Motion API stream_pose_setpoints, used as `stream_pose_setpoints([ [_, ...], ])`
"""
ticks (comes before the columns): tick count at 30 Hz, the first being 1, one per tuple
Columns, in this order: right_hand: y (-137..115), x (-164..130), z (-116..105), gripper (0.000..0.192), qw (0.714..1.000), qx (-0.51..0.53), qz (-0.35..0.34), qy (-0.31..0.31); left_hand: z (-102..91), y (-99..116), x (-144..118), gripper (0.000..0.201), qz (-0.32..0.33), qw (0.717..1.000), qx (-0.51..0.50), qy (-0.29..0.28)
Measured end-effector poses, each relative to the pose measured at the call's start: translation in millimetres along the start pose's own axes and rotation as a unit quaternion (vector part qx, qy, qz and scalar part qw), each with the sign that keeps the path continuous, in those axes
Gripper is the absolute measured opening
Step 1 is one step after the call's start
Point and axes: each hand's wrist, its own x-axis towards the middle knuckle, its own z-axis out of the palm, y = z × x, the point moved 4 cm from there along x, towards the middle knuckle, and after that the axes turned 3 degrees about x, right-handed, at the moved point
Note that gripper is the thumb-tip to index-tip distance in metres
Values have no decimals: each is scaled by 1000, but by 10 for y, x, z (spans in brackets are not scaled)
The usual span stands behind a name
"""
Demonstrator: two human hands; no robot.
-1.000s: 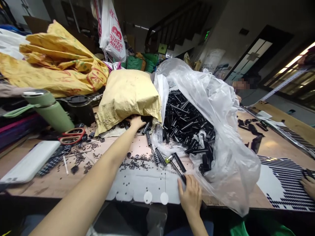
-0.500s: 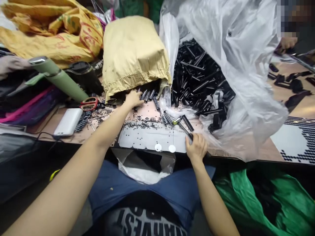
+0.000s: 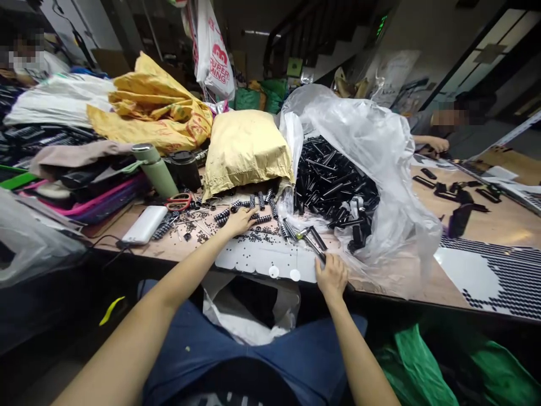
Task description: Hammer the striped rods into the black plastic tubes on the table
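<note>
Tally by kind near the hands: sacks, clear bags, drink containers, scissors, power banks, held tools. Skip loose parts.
Sacks: 2 (yellow sack, tan sack)
Clear bag of black parts: 1
Drink containers: 2 (green flask, black cup)
Red scissors: 1
White power bank: 1
Black tool in right hand: 1
Total: 8

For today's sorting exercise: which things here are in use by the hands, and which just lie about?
In use: left hand on the springs; right hand on the black tool; paper sack.
Lying about: scissors, flask, phone, yellow bag.
</note>
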Motion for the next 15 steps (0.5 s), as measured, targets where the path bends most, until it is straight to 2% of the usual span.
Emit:
stream_pose_setpoints([
  [2,-9,66,-99,41,999,36,-6,4,22,1,-38,53,2,1000,-10,17],
  [4,-35,252,-388,47,993,103,-39,48,54,-11,-73,53,4,999,-26,32],
  [5,-56,393,-604,53,983,145,-64,96,71,-16,-87,52,6,999,-35,39],
  [7,-81,746,-1071,62,946,219,-70,229,99,-14,-101,50,5,997,-51,53],
  [8,-107,941,-1250,57,923,257,-60,280,107,-8,-103,49,-2,996,-55,63],
  [10,-241,1319,-1402,43,892,316,-50,319,108,22,-105,46,-18,995,-52,88],
  [11,-357,1485,-1354,39,898,326,-53,292,101,43,-109,45,-26,993,-47,102],
  [12,-504,1630,-1215,36,921,316,-64,218,90,67,-118,44,-32,992,-42,119],
  [14,-785,1795,-722,29,972,223,-68,-8,50,116,-156,43,-37,986,-39,158],
  [15,-875,1813,-449,27,981,155,-54,-102,24,135,-188,43,-39,982,-43,181],
])
